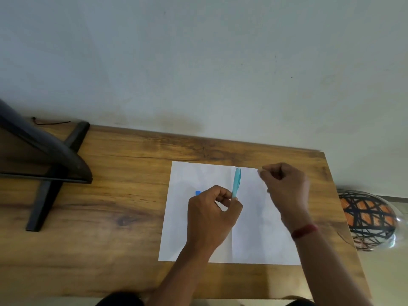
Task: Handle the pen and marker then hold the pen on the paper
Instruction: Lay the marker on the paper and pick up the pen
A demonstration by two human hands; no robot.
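Observation:
A white sheet of paper [198, 239] lies on the wooden table [110, 217] in front of me. My left hand [209, 219] is over the middle of the sheet and grips a light blue pen [236, 182] at its near end. The pen points away from me. A small blue piece [198, 192], perhaps the marker, peeks out from behind the left knuckles; most of it is hidden. My right hand [284, 188] has curled fingers, and its thumb and forefinger pinch at the paper's far right corner.
A black stand with crossed legs [48, 173] and a dark panel occupy the table's left side. Off the table's right edge is an orange and black patterned round object [366, 219]. The wall runs along the table's far edge.

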